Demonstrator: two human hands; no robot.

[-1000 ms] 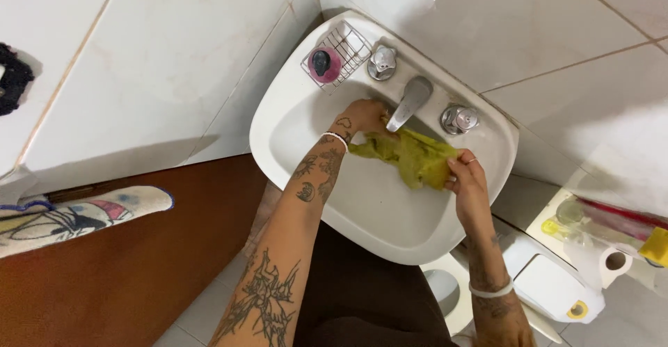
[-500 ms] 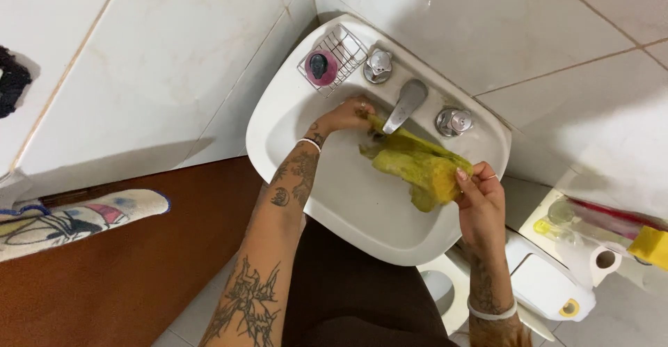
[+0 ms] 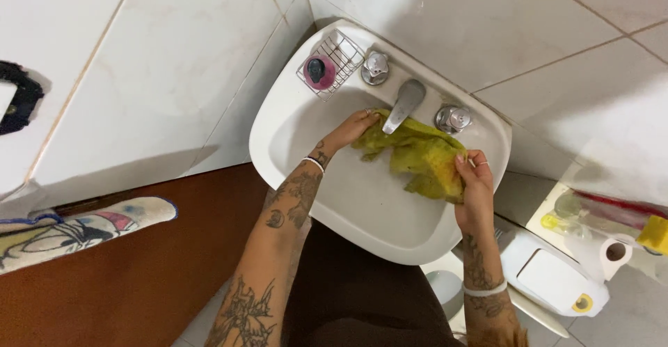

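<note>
A yellow-green cloth (image 3: pixel 415 155) hangs spread inside a white sink (image 3: pixel 292 121), just under the metal tap spout (image 3: pixel 405 103). My left hand (image 3: pixel 351 128) grips the cloth's left edge near the spout. My right hand (image 3: pixel 474 180) pinches its right edge above the basin's right side. Both forearms are tattooed and each wrist has a white band.
Two metal tap knobs (image 3: pixel 376 67) (image 3: pixel 453 118) flank the spout. A wire soap rack with a pink soap (image 3: pixel 319 71) sits on the sink's back left corner. A white lidded bin (image 3: pixel 554 281), a toilet roll (image 3: pixel 615 253) and a patterned cloth (image 3: pixel 76 229) surround the sink.
The cloth has been opened out wider between my hands. My right hand has risen toward the sink's right rim; my left hand stays by the spout.
</note>
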